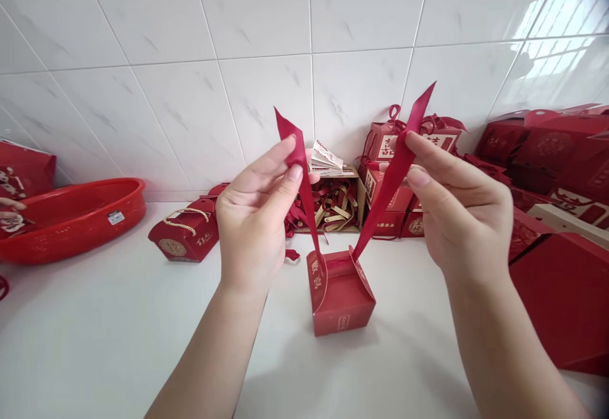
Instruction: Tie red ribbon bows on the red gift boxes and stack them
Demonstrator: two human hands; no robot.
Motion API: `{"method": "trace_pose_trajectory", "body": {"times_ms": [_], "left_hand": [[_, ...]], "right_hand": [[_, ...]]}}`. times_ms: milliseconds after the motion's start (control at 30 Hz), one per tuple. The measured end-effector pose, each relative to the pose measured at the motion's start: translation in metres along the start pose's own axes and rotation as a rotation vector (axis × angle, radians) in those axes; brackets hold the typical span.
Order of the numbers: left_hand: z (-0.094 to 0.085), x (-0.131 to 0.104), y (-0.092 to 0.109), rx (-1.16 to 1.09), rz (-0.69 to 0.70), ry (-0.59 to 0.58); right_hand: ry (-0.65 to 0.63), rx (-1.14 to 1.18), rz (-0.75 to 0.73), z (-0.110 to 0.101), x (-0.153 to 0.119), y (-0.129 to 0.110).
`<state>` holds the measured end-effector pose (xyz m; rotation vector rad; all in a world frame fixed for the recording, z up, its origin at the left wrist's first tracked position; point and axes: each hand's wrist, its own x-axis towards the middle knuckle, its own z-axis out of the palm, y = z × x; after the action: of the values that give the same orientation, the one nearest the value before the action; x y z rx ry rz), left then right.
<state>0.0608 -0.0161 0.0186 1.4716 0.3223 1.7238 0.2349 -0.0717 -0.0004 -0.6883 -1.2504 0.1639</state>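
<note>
A small red gift box point(343, 308) stands on the white table in front of me, its two side flaps raised. A dark red ribbon point(386, 194) runs through the slots in those flaps, and both its ends are drawn upward in a V. My left hand point(259, 210) pinches one end between thumb and fingers, above and to the left of the box. On the other side, my right hand point(464, 216) pinches the other end near its slanted tip. Neither hand touches the box itself.
Behind stands an open carton point(358, 203) of loose strips, with folded cards point(326, 158) on it. Ribboned red boxes point(387, 197) are stacked beside it. A rope-handled box point(185, 232) and a red basin point(71, 225) lie left; another person's hand point(10, 206) shows there.
</note>
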Motion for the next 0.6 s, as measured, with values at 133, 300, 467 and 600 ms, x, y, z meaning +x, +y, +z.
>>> {"method": "trace_pose_trajectory", "body": {"times_ms": [133,300,467,600], "left_hand": [[0.0020,-0.0011,0.0067,0.008,-0.090,0.041],[0.0006,0.0032,0.0026,-0.019,-0.146,0.065],[-0.0019,0.0047,-0.0004,-0.031,-0.136,0.053],[-0.0027,0.0049,-0.0007,-0.062,-0.152,0.057]], "right_hand": [[0.041,0.045,0.057,-0.0009,0.0009,-0.0006],[0.079,0.029,0.092,-0.0003,0.0026,0.0009],[0.121,0.128,0.100,-0.0014,0.0058,-0.0001],[0.110,0.176,0.117,-0.0018,0.0069,-0.0006]]}}
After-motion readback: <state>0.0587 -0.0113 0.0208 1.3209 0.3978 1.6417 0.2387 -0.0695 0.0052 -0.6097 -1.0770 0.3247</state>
